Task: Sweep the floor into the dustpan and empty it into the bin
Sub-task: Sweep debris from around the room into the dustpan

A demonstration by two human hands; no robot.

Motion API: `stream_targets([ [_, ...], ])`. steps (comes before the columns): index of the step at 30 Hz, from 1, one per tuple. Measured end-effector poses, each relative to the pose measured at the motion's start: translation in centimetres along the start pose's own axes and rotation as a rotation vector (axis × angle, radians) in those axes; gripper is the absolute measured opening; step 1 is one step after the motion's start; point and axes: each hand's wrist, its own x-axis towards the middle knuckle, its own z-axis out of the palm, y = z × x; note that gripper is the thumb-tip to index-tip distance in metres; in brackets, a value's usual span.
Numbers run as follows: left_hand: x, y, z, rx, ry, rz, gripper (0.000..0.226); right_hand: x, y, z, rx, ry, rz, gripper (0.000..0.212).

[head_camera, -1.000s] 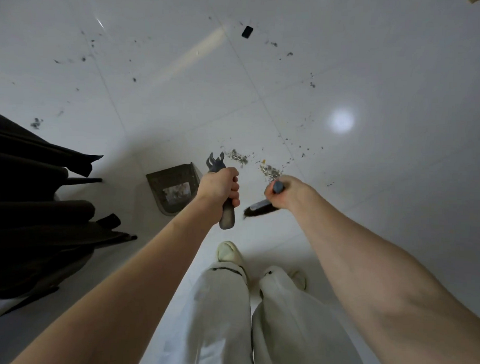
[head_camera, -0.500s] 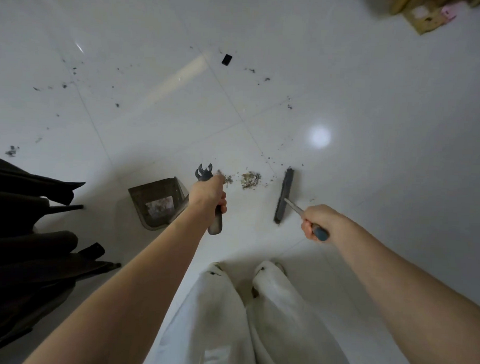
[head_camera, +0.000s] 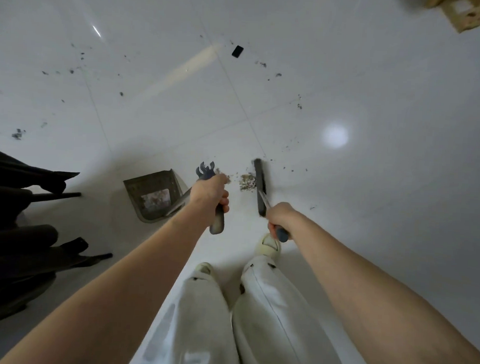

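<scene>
We're gripping two long handles, one per hand, standing over the mess. Left hand [head_camera: 210, 193] is clenched round the dustpan handle [head_camera: 217, 222], w/ the dustpan [head_camera: 151, 192] sitting on the floor [head_camera: 368, 213] to the left, mouth facing right toward the debris pile [head_camera: 247, 182] so dirt can go straight in; some dirt is already lying inside. Right hand [head_camera: 279, 217] is grasping the broom handle [head_camera: 282, 233], holding the broom head [head_camera: 260, 186] just right of the pile, prob. so a leftward stroke pushes it toward the pan. Pile is lying between pan & broom, near our feet. More specks are scattered far left & far right, plus a small black piece [head_camera: 237, 51] farther off, so we're judging sweeping approx. half done. Bin isn't in view. Dark furniture [head_camera: 22, 228] is crowding the left.
</scene>
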Motion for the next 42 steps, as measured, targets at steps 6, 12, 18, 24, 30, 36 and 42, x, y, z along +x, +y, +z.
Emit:
stream_targets([
  [6,0.7,2.5,4.5,-0.034,0.102,0.023,0.023,-1.9,0.4,-8.3,-0.158,0.068,-0.097,0.034],
  [12,1.1,3.2,10.3,-0.017,0.126,0.013,0.022,0.4,1.3,-16.3,-0.280,0.202,-0.047,0.032],
  [18,1.9,2.3,13.3,0.002,0.144,-0.022,0.024,4.7,2.8,-19.4,-0.353,0.167,0.121,0.028],
  [24,2.8,2.7,15.4,-0.007,0.141,-0.023,0.021,7.4,2.9,-18.5,-0.028,0.046,0.068,0.028],
  [30,2.6,2.7,14.8,-0.013,0.143,-0.019,0.020,4.9,-0.8,-14.9,-0.034,-0.084,-0.028,0.008],
  [36,1.8,2.7,12.6,-0.014,0.187,0.017,0.023,2.7,-3.0,-15.0,-0.206,0.006,-0.082,0.035],
  [42,0.8,2.1,10.9,0.008,0.162,0.028,0.023,2.2,-0.2,-17.1,-0.277,0.149,-0.075,0.037],
])
